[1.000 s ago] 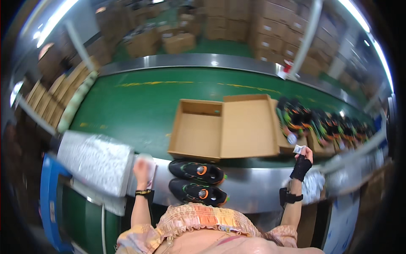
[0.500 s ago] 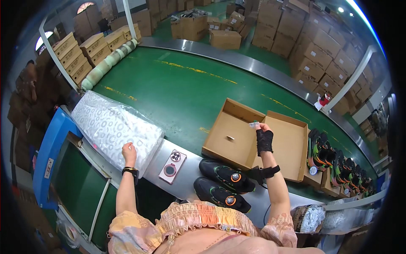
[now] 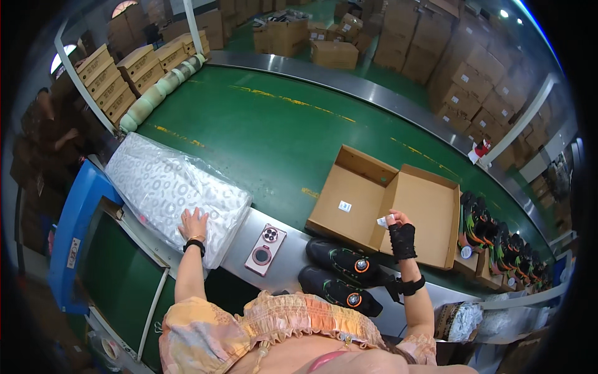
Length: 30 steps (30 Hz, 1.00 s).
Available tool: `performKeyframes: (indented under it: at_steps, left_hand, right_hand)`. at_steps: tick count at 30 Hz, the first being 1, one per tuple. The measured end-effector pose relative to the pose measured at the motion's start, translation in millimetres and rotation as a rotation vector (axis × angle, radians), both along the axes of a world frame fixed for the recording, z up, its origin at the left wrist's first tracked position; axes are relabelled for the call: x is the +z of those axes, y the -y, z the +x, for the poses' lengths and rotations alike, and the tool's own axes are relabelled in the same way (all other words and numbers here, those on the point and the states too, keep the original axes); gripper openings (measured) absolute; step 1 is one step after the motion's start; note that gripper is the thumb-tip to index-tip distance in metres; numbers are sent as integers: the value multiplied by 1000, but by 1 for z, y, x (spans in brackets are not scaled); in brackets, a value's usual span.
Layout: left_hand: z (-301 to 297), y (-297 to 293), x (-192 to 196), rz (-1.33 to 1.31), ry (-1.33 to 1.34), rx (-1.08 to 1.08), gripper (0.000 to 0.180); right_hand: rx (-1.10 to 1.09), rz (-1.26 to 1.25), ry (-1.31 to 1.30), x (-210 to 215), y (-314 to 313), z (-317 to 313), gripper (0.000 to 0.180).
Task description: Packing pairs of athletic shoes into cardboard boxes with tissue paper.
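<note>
My left hand (image 3: 194,223) lies flat with spread fingers on a large plastic-wrapped stack of white patterned paper (image 3: 169,187). My right hand (image 3: 398,225), in a black fingerless glove, pinches a small white packet (image 3: 382,220) over the open brown cardboard shoebox (image 3: 361,187). Another small white packet (image 3: 344,206) lies inside the box's left half. Two black shoes (image 3: 341,275) with orange dials sit side by side on the metal ledge just in front of the box, below my right hand.
A pink phone (image 3: 266,249) lies face down on the metal ledge between the paper stack and the shoes. More shoes (image 3: 495,240) line up at the right. A green conveyor belt (image 3: 261,131) runs behind the box. Stacked cartons (image 3: 112,81) fill the background.
My left hand moved onto the paper stack and settled there. My right hand with the small packet stayed over the shoebox, lowering toward its middle fold. The view shifted slightly.
</note>
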<state>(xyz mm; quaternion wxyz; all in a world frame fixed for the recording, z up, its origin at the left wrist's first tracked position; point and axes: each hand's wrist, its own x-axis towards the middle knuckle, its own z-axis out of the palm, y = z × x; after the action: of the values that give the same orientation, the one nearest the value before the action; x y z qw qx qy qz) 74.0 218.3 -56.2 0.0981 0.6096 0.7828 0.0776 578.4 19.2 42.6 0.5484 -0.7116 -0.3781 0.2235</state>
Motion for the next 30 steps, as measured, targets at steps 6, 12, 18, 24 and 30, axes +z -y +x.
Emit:
performKeyframes:
  at_steps: [6,12,18,24,30]
  left_hand:
    - [22,12,-21,68,-236,-110,54]
    - [29,21,2,-109,-137,-243,75]
    - [14,18,-8,-14,-166,-168,40]
    - [-10,-19,15,544,-248,-38,27]
    - [52,-2,215,663,901,-243,18]
  right_hand:
    - [-10,-69,10,19,28,1,15]
    - [22,26,38,3,46,6,15]
    - [81,-5,60,19,46,-8,24]
    - [156,256,-3,22,61,5,7]
    - [327,-8,-478,55,67,6,30]
